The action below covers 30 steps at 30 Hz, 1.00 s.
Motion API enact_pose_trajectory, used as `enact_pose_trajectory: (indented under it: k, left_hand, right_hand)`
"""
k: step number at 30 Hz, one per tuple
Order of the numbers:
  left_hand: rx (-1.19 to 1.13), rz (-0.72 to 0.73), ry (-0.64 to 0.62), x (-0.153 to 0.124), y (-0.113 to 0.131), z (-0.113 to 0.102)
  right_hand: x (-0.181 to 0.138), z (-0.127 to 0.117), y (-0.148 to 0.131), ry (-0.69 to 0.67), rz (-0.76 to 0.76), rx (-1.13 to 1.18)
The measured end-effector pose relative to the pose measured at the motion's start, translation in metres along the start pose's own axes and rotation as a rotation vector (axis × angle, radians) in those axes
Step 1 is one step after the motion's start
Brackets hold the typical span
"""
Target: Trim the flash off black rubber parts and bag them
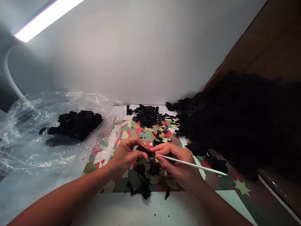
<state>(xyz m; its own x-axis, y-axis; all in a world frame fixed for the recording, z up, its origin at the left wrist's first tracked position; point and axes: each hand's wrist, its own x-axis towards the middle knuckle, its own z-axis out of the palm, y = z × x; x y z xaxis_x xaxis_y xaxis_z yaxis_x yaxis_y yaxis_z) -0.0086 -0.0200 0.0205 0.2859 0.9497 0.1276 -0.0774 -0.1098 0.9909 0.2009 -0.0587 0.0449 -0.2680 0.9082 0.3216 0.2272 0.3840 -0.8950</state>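
My left hand (125, 154) is closed, pinching a small black rubbery-looking piece (144, 151) between thumb and fingers. From the other side, my right hand (180, 158) closes around a thin white stick (199, 167), whose inner end meets the black piece. The stick's outer end slants down to the right past my wrist. The right fingertips also lie against the piece, and its exact shape is partly covered by my fingers. Torn black scraps (143, 188) lie just below my hands on a patterned sheet (148, 135) with green, red and cream shapes.
A clear plastic bag (105, 106) holding black ring-like pieces (80, 124) spreads at the left. Black scraps (147, 114) are heaped at the back. A big dark pile (223, 125) rises at the right beside brown cardboard (268, 40). A bright lamp (47, 20) hangs at upper left.
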Motion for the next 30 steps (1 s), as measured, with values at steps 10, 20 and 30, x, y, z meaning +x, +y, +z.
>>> enact_pose_trajectory:
  k: [10,20,30]
  left_hand:
    - [0.006,-0.014,-0.015,0.000,-0.002,-0.001]
    - [0.070,-0.019,0.010,-0.003,-0.004,-0.001]
    - [-0.220,-0.217,-0.024,0.000,0.003,0.006]
  right_hand:
    - [-0.001,0.000,0.000,-0.026,-0.038,-0.095]
    - [-0.008,0.017,0.005,0.099,-0.232,-0.303]
    - [0.006,0.002,0.014,0.219,0.009,-0.152]
